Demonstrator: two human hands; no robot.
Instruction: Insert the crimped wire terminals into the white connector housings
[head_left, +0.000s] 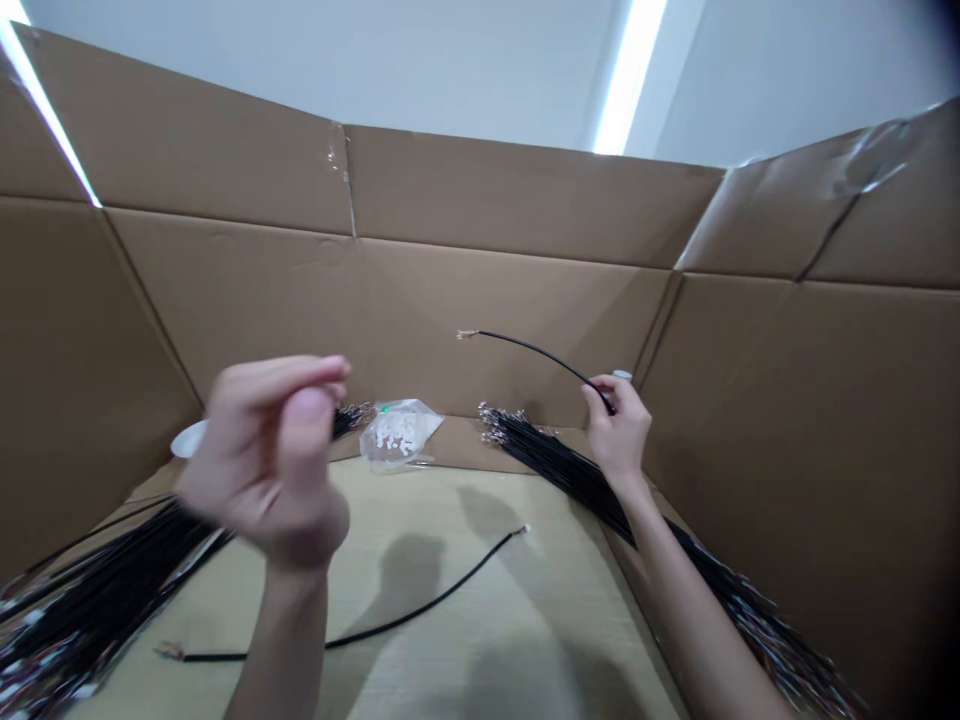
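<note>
My right hand pinches a thin black cable above the right-hand bundle. The cable arcs up to the left, and loose bare wire strands fan out at its free end. Raised at the left, my left hand is blurred, with thumb and fingers closed together; whatever may be between the fingertips cannot be made out. Another black cable lies across the table, partly behind my left forearm. It has a small white connector at its right end and frayed wires at its left end.
Cardboard walls enclose the pale table top. Near the back wall sits a clear bag of small white pieces. Thick black cable bundles lie on the left and right. A white round item shows behind my left hand.
</note>
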